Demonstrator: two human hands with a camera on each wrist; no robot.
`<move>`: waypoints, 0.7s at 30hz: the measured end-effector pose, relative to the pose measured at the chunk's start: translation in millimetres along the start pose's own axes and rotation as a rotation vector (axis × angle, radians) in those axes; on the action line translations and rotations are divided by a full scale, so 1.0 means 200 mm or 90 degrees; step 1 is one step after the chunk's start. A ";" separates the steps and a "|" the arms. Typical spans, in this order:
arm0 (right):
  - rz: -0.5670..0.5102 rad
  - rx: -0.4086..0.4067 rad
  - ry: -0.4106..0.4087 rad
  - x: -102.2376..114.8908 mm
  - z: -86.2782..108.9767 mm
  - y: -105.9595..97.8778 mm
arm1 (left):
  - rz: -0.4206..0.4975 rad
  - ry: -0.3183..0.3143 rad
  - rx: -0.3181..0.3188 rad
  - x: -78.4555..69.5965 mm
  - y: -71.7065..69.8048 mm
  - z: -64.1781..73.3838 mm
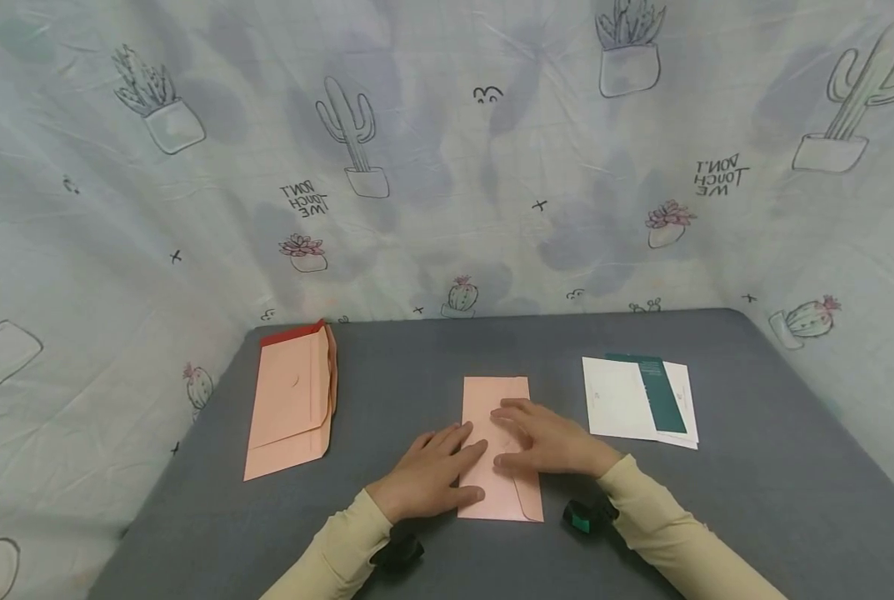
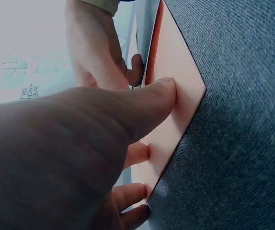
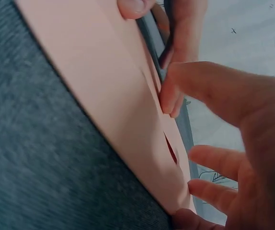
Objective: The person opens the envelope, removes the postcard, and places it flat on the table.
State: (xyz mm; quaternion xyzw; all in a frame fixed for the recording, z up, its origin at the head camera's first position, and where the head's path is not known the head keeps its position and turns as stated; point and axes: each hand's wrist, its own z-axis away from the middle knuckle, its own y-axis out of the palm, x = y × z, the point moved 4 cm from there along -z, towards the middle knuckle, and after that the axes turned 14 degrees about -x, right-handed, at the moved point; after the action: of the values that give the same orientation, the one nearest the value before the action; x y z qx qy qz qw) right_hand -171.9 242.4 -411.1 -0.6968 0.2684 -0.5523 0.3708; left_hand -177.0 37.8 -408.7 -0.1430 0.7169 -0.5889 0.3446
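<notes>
A pink paper envelope [image 1: 495,503] lies flat in the middle of the grey table, its long side running away from me. My left hand [image 1: 433,477] rests along its left edge with fingers spread. In the left wrist view, the thumb [image 2: 149,103] touches the envelope near a corner, beside a red-lined gap. From the right, my right hand [image 1: 550,440] touches the upper half of the envelope, its fingers loosely bent. A small slit with red inside [image 3: 170,148] shows near those fingers in the right wrist view. Neither hand grips the paper.
On the left lies a stack of pink envelopes [image 1: 289,392] with a red flap edge [image 1: 292,333] at its top. White cards [image 1: 619,400] and a dark green card [image 1: 664,396] overlap on the right. A patterned curtain [image 1: 432,167] hangs behind the grey table [image 1: 402,358].
</notes>
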 end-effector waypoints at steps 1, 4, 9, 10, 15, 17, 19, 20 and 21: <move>0.010 0.002 -0.002 0.01 0.00 0.00 | 0.000 0.000 -0.001 0.00 0.00 0.00; 0.030 -0.001 -0.004 0.02 0.01 -0.01 | 0.001 0.000 -0.002 0.00 0.00 0.00; 0.033 -0.008 0.000 0.02 0.00 0.00 | -0.001 -0.003 0.000 0.01 0.00 0.00; 0.032 -0.008 0.001 0.02 0.00 0.00 | -0.001 -0.004 0.001 0.01 0.00 0.00; 0.032 -0.001 -0.001 0.02 0.00 0.00 | 0.001 -0.009 0.006 0.01 0.01 0.00; 0.029 0.002 0.001 0.01 0.00 0.00 | 0.005 -0.011 0.009 0.01 0.01 0.00; 0.028 0.004 0.003 0.00 0.00 0.00 | 0.007 -0.011 0.010 0.01 0.01 0.00; 0.027 0.004 0.002 0.00 0.00 0.00 | 0.006 -0.010 0.010 0.01 0.01 0.00; 0.026 0.005 0.002 0.00 0.00 0.01 | 0.006 -0.009 0.010 0.01 0.01 0.00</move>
State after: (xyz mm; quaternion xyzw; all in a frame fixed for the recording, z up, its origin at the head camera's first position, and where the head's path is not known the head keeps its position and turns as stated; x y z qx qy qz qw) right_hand -171.7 242.6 -412.6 -0.6889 0.2809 -0.5469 0.3840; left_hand -178.5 37.6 -410.6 -0.1415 0.7104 -0.5919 0.3536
